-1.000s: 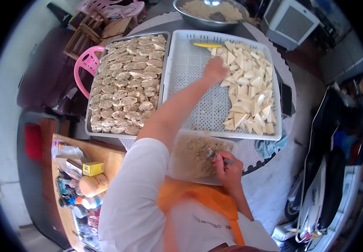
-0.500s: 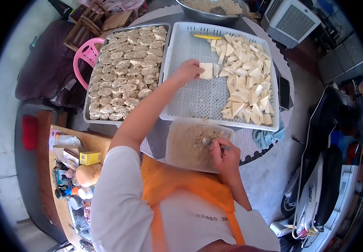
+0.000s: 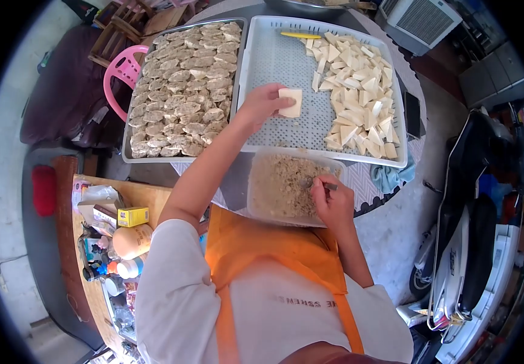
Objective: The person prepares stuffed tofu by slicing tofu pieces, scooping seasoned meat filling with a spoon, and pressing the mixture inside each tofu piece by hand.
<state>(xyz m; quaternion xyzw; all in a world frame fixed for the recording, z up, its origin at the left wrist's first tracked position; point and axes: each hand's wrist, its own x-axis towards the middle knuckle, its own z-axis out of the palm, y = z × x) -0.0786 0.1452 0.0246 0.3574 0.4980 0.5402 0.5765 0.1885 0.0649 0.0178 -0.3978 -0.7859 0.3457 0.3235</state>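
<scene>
My left hand [image 3: 263, 106] pinches a pale, flat tofu piece [image 3: 294, 103] between thumb and fingers, above the perforated white tray [image 3: 277, 64]. Cut tofu wedges [image 3: 359, 91] lie heaped on that tray's right side. Closed around a metal spoon [image 3: 331, 186], my right hand [image 3: 336, 205] is at the right part of a plastic tub [image 3: 251, 188]. The spoon's bowl dips into crumbly greyish-brown filling [image 3: 295, 182]. On the left, a metal tray [image 3: 238, 85] carries rows of filled pieces [image 3: 183, 91] topped with similar filling.
A yellow-handled tool [image 3: 301, 35] lies at the perforated tray's back edge. To its right are a dark phone [image 3: 412, 114] and a blue cloth [image 3: 391, 177]. A large metal bowl [image 3: 310, 7] sits behind. At lower left stands a wooden table [image 3: 153, 197] with bottles and boxes.
My left hand has drawn the tofu piece away from the wedges beside it. My right hand still holds the spoon, which now sits in the filling. The view has shifted slightly.
</scene>
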